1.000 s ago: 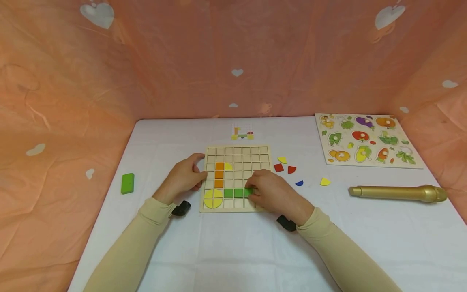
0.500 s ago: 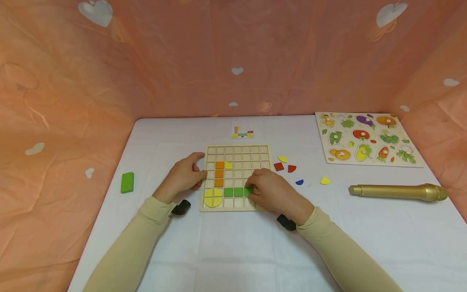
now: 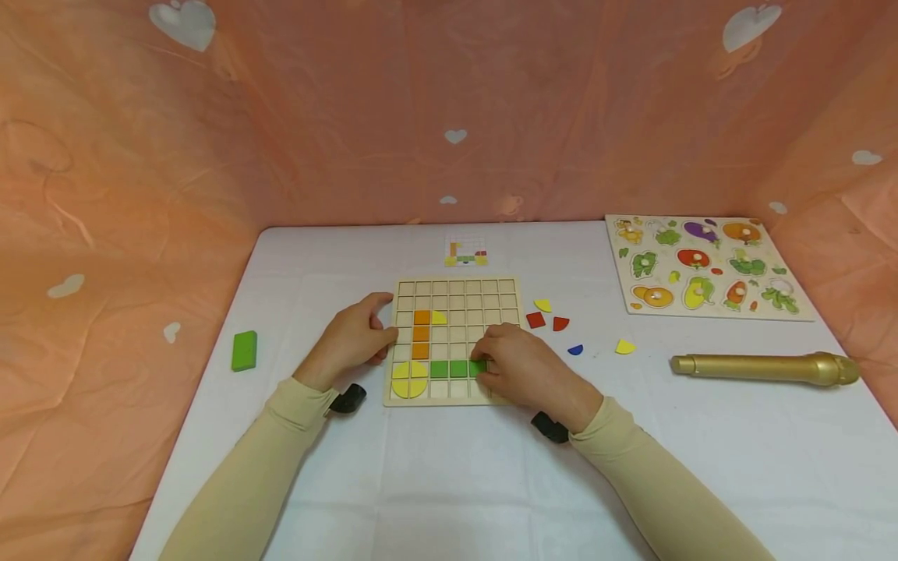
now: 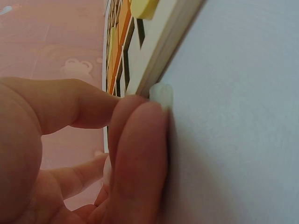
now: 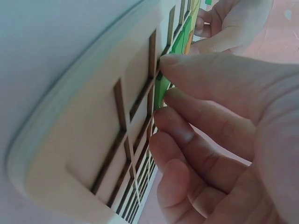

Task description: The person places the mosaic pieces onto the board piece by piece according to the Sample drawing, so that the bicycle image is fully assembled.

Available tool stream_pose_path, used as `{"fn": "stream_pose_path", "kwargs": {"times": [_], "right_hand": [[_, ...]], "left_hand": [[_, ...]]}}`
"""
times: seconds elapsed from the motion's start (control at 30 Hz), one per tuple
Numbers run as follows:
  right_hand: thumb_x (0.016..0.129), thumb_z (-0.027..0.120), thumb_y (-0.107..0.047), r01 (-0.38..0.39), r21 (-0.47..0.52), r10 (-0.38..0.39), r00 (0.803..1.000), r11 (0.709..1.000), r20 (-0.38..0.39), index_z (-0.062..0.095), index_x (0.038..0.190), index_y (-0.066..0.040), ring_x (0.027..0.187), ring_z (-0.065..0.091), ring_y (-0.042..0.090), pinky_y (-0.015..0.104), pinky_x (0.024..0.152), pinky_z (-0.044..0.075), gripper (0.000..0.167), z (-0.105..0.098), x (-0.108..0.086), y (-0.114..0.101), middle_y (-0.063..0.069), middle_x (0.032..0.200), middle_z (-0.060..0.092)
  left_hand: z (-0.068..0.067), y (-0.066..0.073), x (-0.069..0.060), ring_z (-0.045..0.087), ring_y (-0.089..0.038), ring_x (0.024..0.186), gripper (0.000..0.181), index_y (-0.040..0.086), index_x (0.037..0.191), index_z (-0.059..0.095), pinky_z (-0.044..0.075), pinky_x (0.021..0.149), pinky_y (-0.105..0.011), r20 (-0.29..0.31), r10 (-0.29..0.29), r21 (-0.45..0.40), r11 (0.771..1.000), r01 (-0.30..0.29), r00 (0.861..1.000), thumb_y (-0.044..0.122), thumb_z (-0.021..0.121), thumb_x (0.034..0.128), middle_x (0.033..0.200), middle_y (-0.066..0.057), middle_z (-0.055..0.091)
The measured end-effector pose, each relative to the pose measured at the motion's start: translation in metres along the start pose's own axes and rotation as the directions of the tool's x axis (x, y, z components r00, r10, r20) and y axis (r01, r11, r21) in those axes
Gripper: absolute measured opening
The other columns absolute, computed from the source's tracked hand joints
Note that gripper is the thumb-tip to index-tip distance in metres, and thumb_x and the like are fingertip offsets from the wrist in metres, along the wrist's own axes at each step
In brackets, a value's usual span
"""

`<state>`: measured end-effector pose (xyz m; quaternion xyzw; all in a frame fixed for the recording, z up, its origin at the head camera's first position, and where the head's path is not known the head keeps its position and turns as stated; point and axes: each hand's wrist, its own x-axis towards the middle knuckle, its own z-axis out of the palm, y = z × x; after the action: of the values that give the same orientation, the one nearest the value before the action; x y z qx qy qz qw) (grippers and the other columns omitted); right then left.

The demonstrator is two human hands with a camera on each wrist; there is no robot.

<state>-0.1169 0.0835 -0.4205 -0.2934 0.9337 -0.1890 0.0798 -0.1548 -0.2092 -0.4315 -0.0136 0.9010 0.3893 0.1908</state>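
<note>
A wooden grid board lies mid-table. Set in it are a column of orange squares, a yellow quarter-circle, a yellow disc of quarter pieces and a row of green squares. My left hand holds the board's left edge, its thumb and a curled finger meeting at the rim. Over the lower right of the grid, my right hand pinches the green square tile at the row's right end between thumb and finger. This hand hides the cells beneath it.
Right of the board lie loose red pieces, yellow quarter-circles and a blue half-circle. A small pattern card sits behind it. Farther right are a vegetable puzzle and a gold microphone; a green block is at left.
</note>
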Motion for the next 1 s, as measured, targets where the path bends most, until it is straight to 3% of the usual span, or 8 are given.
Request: {"fn": "stream_pose_path", "kwargs": {"times": [0.3,0.43,0.67,0.87,1.0], "right_hand": [[0.092,0.079,-0.011,0.007,0.004,-0.007,1.0,1.0,-0.006,0.083,0.109,-0.011,0.097,0.063,0.018,0.035,0.087,0.058,0.017,-0.002,0.001,0.001,-0.001,0.101,0.071],[0.092,0.078,-0.015,-0.025,0.034,0.026,0.999,0.999,-0.029,0.083,0.108,-0.01,0.1,0.064,0.019,0.036,0.087,0.058,0.017,-0.008,-0.001,0.008,-0.001,0.101,0.072],[0.091,0.079,-0.018,-0.151,0.078,0.157,0.983,0.986,-0.09,0.082,0.105,-0.008,0.101,0.067,0.024,0.045,0.093,0.058,0.017,-0.022,-0.018,0.039,0.003,0.103,0.075],[0.094,0.081,-0.024,-0.301,0.073,0.305,0.95,0.951,-0.063,0.081,0.111,-0.007,0.101,0.068,0.026,0.049,0.095,0.059,0.024,-0.032,-0.042,0.069,0.006,0.103,0.074],[0.096,0.079,-0.026,-0.359,0.07,0.363,0.93,0.931,-0.061,0.081,0.116,-0.006,0.105,0.07,0.028,0.052,0.096,0.059,0.028,-0.036,-0.053,0.083,0.009,0.109,0.076]], "left_hand": [[-0.002,0.001,0.0,0.069,-0.021,0.071,0.069,0.018,0.165,0.041,0.06,0.066,-0.03,0.001,-0.006,0.001,1.0,0.006,1.0,0.023,0.07,0.1028,0.1,-0.012,0.062],[-0.002,0.0,0.0,0.069,-0.02,0.072,0.069,0.017,0.165,0.041,0.06,0.067,-0.03,-0.002,0.001,0.003,1.0,-0.001,1.0,0.024,0.07,0.103,0.1,-0.011,0.062],[-0.001,0.001,0.0,0.069,-0.021,0.072,0.068,0.017,0.165,0.041,0.06,0.067,-0.03,0.004,-0.003,-0.004,1.0,0.003,1.0,0.024,0.07,0.103,0.1,-0.012,0.063],[0.0,0.002,0.0,0.07,-0.021,0.072,0.068,0.018,0.164,0.041,0.06,0.067,-0.03,0.001,-0.006,-0.002,1.0,0.006,1.0,0.024,0.07,0.1028,0.101,-0.012,0.063],[-0.001,0.002,-0.001,0.069,-0.02,0.072,0.069,0.017,0.165,0.041,0.06,0.067,-0.029,0.004,0.002,0.006,1.0,-0.002,1.0,0.024,0.07,0.1029,0.101,-0.011,0.063]]}}
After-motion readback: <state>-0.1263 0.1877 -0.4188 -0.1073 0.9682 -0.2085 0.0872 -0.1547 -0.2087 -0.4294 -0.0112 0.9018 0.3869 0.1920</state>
